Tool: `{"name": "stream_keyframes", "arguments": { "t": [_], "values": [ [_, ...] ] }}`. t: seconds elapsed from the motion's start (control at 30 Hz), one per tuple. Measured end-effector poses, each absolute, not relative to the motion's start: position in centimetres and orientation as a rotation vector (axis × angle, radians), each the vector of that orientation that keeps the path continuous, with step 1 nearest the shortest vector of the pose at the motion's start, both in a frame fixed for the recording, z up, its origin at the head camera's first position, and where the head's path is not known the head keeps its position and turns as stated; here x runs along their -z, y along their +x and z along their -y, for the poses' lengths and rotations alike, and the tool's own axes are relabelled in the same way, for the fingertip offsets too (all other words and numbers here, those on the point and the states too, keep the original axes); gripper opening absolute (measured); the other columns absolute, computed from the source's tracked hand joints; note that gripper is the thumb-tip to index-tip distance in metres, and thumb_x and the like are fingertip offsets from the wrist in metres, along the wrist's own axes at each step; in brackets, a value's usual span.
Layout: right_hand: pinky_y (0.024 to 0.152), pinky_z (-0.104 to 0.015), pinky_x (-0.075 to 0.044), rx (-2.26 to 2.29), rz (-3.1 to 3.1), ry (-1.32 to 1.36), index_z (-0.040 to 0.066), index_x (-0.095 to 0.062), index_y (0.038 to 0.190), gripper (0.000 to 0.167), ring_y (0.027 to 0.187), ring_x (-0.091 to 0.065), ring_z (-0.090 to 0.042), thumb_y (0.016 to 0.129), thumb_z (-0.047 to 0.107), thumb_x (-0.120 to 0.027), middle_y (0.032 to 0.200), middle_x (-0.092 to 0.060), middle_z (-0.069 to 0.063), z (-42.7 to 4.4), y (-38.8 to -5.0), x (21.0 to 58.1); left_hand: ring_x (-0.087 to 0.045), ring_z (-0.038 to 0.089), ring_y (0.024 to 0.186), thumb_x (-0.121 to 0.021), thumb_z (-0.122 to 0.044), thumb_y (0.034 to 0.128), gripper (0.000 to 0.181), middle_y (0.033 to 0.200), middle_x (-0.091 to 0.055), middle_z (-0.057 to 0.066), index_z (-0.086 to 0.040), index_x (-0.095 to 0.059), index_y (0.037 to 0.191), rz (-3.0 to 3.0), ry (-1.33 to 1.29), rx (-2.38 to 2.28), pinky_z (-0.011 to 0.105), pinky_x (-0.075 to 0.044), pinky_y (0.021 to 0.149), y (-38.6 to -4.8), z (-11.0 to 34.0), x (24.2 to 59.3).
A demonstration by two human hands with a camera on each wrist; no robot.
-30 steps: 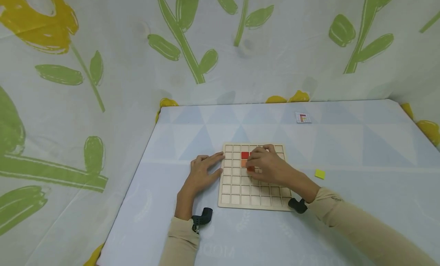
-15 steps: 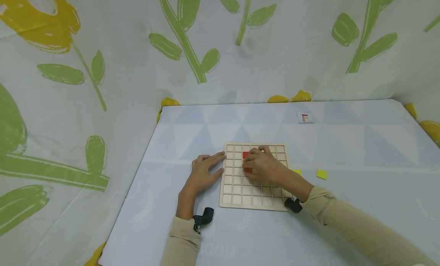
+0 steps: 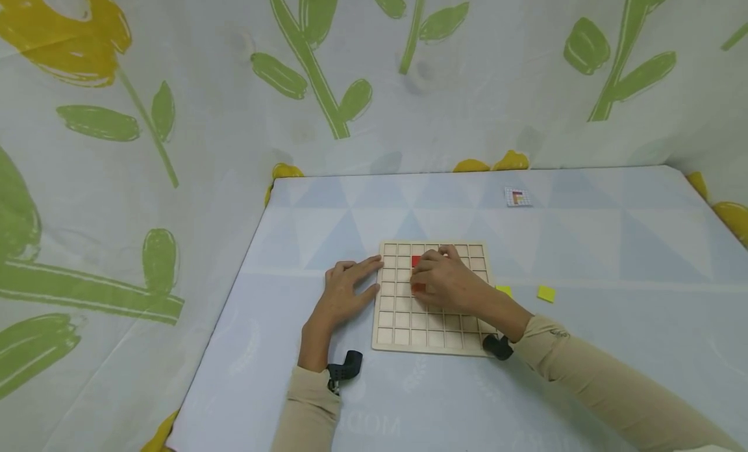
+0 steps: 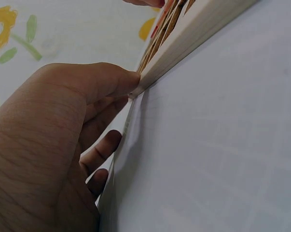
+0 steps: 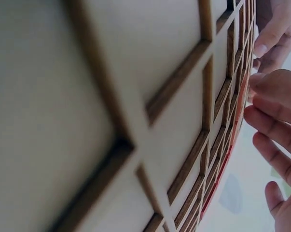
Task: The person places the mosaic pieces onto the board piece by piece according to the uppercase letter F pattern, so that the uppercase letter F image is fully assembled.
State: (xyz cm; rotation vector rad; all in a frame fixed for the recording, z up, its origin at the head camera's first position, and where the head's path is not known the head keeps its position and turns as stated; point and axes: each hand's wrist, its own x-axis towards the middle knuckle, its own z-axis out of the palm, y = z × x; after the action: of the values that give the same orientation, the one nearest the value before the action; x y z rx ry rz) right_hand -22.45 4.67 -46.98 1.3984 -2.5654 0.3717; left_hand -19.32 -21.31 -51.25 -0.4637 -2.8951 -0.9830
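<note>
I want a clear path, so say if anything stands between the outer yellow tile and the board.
The inner yellow tile lies between the outer yellow tile and the board. In the head view, the right arm also crosses the board's right edge beside that tile.

1. We see a pale backdrop (image 3: 502, 108) at twelve o'clock.
2. We spot its yellow flower (image 3: 70, 46) at ten, green stem (image 3: 618, 56) at two.
3. We see a pale-blue table (image 3: 444, 400) spreading toward six.
</note>
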Motion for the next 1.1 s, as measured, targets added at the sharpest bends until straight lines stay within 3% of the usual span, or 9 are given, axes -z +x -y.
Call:
{"name": "stream_keyframes", "arguments": {
  "t": [0.33, 1.1],
  "values": [
    [0.092, -0.050, -0.036, -0.488, 2.580, 1.336, 0.017, -0.078, 0.092, 0.011, 0.102, -0.059, -0.020, 0.081, 0.016, -0.082, 0.094, -0.073, 0.005, -6.7, -22.2, 46.4, -0.042, 0.024, 0.125, -0.063, -0.032, 0.0968, 0.049, 0.151, -0.046, -0.017, -0.028, -0.056, 0.145, 2.916, -0.434, 0.978, 0.049, -0.023, 0.105, -19.6, 21.1, 51.2],
    [0.091, -0.054, -0.035, -0.565, 2.583, 1.213, 0.012, -0.078, 0.091, 0.013, 0.100, -0.059, -0.021, 0.080, 0.016, -0.084, 0.094, -0.070, 0.003, -11.9, -20.9, 46.2, -0.041, 0.025, 0.126, -0.063, -0.031, 0.0966, 0.048, 0.150, -0.046, -0.017, -0.027, -0.057, 0.144, 2.945, -0.394, 1.007, 0.049, -0.021, 0.107, -19.3, 21.1, 50.9]
  ]
}}
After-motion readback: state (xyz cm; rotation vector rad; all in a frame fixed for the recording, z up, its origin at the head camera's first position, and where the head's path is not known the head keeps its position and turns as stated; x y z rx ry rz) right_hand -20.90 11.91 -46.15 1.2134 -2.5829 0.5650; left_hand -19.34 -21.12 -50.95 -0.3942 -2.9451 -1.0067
